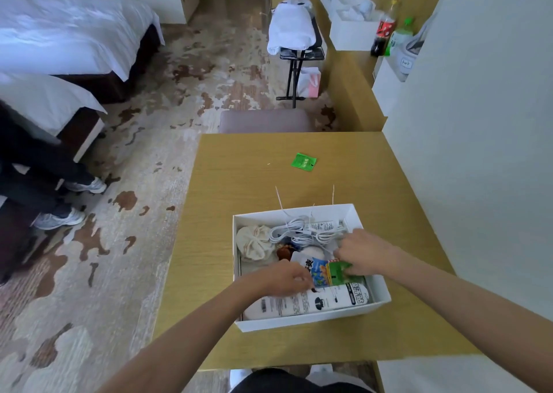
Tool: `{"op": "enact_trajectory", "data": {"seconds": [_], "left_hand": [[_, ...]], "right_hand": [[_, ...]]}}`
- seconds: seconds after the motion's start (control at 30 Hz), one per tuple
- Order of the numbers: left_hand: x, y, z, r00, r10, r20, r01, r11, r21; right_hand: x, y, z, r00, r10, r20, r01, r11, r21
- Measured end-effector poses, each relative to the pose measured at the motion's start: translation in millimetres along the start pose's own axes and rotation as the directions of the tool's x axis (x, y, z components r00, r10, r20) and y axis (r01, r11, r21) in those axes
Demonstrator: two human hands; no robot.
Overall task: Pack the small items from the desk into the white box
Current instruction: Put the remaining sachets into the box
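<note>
The white box (299,322) sits on the wooden desk (239,183) near its front edge. Inside lie a white bottle (314,301), a coiled white cable (299,231), a beige cloth pouch (254,241) and colourful packets (321,273). My left hand (284,279) reaches into the box, fingers on the blue and white packet. My right hand (362,252) is inside the box too, fingers closed on a green packet (339,270). A green sachet (303,161) lies alone on the desk beyond the box, with two thin white sticks (279,198) just behind the box.
A grey chair back (266,120) stands at the desk's far edge. A white wall (478,123) borders the desk on the right. Beds (59,33) stand at left, and a person's legs and sneakers (59,217) are on the patterned carpet.
</note>
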State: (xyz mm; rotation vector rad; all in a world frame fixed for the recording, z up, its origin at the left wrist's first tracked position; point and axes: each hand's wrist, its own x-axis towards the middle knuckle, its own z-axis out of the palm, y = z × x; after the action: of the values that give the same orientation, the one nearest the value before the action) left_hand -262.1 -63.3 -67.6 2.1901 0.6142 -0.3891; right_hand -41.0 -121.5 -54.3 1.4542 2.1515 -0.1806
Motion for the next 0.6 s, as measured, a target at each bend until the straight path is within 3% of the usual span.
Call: {"op": "enact_trajectory", "data": {"seconds": [0.07,0.13,0.23,0.3,0.47,0.6], "left_hand": [[-1.0,-3.0,-3.9,1.0,-0.008,-0.014,0.007,1.0,-0.009],[-0.2,-6.4,-10.0,0.998,-0.019,-0.065,0.017,0.999,-0.031],[2.7,-8.8,-26.1,0.971,-0.062,-0.232,0.048,0.997,-0.066],[5.4,-8.7,-42.0,0.919,-0.131,-0.371,0.091,0.988,-0.124],[12.5,-5.3,-84.2,0.751,-0.2,-0.63,0.083,0.974,-0.21],[22.8,-12.1,-116.8,0.598,-0.307,-0.741,0.177,0.952,-0.251]], "right_hand": [[-3.3,7.7,-9.6,0.998,0.011,-0.067,-0.009,0.999,0.031],[-9.1,17.1,-20.1,0.981,0.056,-0.183,-0.014,0.974,0.226],[-16.6,35.6,-33.5,0.923,0.237,-0.303,-0.002,0.791,0.612],[-15.7,51.1,-39.6,0.877,0.342,-0.339,0.024,0.673,0.74],[10.3,89.9,-38.3,0.752,0.518,-0.407,0.119,0.5,0.858],[49.7,121.7,-27.3,0.798,0.518,-0.308,0.05,0.453,0.89]]}}
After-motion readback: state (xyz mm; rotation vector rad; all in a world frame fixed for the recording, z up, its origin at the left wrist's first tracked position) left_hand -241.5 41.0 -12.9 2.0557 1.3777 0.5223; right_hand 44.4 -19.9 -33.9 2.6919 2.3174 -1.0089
